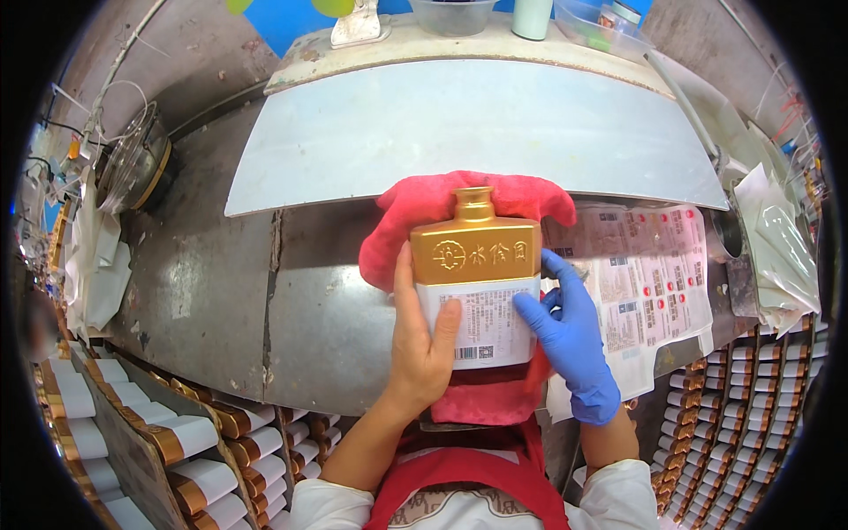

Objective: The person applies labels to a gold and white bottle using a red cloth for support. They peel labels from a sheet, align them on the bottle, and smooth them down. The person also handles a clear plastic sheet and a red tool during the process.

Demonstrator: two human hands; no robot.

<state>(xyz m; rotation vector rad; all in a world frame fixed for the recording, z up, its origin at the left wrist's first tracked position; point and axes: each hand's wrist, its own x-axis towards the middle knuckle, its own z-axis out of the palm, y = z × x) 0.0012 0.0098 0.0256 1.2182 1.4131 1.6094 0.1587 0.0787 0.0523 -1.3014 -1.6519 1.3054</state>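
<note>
A flat bottle (475,252) with a gold shoulder and neck and a white lower body is held upright-facing between my two hands. On its white part sits a clear label (484,322) printed with small dark text. My bare left hand (422,331) grips the bottle's left side, thumb on the front near the label. My right hand (570,336), in a blue glove, holds the right side with its thumb at the label's edge. Beneath the bottle lies a red cloth (389,238), spread on the metal table.
Sheets of labels (654,274) lie on the metal table (203,291) to the right. A pale board (477,132) slants across the back, with plastic tubs (452,16) behind it. Crates of similar gold-and-white bottles (190,433) stand at lower left and lower right (738,411).
</note>
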